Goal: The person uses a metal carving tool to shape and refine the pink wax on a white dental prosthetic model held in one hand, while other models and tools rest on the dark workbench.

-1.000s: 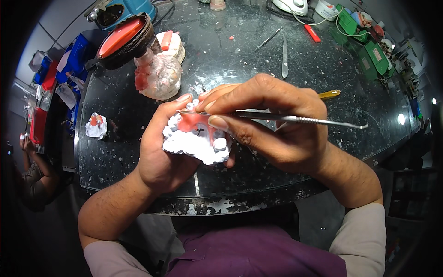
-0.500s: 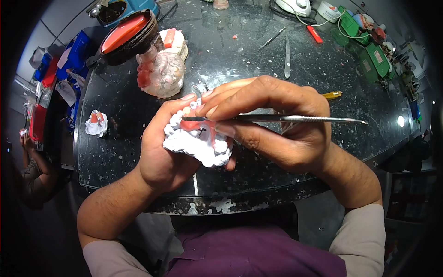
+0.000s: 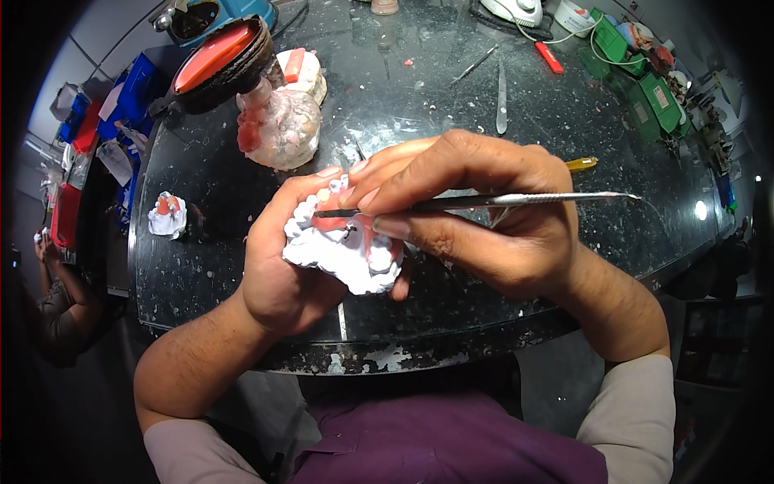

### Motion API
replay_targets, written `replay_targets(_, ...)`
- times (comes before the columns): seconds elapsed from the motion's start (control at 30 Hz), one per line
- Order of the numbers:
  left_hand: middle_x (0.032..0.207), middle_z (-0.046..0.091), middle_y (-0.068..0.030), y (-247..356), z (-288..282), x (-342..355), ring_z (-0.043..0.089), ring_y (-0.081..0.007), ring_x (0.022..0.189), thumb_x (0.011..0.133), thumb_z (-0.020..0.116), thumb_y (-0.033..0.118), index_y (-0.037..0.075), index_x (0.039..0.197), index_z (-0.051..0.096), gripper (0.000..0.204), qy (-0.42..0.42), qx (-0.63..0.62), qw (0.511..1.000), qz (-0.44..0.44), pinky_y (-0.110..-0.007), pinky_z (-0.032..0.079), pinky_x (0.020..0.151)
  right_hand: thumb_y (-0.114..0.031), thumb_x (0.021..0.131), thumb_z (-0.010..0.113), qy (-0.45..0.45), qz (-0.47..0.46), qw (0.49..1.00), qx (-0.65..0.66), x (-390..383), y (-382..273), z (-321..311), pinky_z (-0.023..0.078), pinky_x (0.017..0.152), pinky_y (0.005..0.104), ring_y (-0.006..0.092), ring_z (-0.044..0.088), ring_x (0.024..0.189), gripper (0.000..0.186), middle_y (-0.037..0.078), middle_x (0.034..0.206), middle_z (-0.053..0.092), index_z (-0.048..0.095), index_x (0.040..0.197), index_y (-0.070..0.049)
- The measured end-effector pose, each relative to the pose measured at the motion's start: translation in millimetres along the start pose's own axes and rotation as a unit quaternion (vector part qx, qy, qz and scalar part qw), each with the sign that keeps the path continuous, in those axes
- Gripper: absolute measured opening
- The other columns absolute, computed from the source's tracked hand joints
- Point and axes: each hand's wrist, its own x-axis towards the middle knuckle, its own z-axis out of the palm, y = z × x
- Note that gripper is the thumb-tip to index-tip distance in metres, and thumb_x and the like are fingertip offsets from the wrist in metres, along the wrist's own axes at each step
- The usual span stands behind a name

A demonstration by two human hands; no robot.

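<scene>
Right hand (image 3: 516, 246) is arched over a white plaster dental model (image 3: 334, 252) gripped by left hand (image 3: 272, 270), slim silver metal tool (image 3: 492, 201) pinched.

The left forearm (image 3: 201, 339) enters from 8 o'clock, elbow bent, the left hand (image 3: 274, 270) cupped in a grip, its thumb (image 3: 302, 192) angled toward 2 o'clock. The right forearm (image 3: 621, 302) enters from 4 o'clock; the right hand (image 3: 516, 173) pinches, fingertips toward 9 o'clock.

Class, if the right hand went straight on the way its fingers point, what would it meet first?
Most likely the pink material on the white dental model: the right hand points left toward it, with the metal tool leading. Depth is unclear; the fingers may be touching it now.
</scene>
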Motion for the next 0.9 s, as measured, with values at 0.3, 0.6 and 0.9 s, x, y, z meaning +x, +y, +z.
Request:
replay_targets(0.3,0.1,0.067,-0.0155,-0.8,-3.5,-1.7,0.067,-0.0284,0.09,0.1,0.033,0.042,0.001,0.119,0.059,0.053,-0.011,-0.013,1.0,0.003,-0.052,0.059,0.072,0.007,0.081,0.072,-0.003,-0.004,1.0,-0.012,1.9,-2.6,-0.3,0.053,0.097,0.044,0.0326,0.068,0.108,0.016,0.02,0.101,0.072,0.07,0.097,0.005)
replay_targets(0.6,0.087,0.066,-0.0125,-3.4,20.7,4.7,0.066,-0.0249,0.067,0.1,0.031,0.04,0.004,0.114,0.058,0.047,0.132,0.061,0.989,0.006,-0.037,0.054,0.049,0.003,0.08,0.075,-0.027,-0.05,0.996,-0.075,3.6,-2.3,-4.6,0.055,0.094,0.0424,0.0318,0.07,0.104,0.018,0.016,0.097,0.074,0.072,0.097,0.003)
replay_targets(0.9,0.093,0.066,-0.0125,-3.1,12.3,3.0,0.064,-0.0268,0.066,0.1,0.031,0.041,0.004,0.114,0.058,0.048,0.113,0.074,0.991,0.011,-0.037,0.052,0.052,-0.001,0.08,0.077,-0.02,-0.073,0.989,-0.125,3.7,-4.2,-2.8,0.057,0.089,0.0423,0.0327,0.071,0.1,0.018,0.015,0.098,0.074,0.071,0.097,0.002)
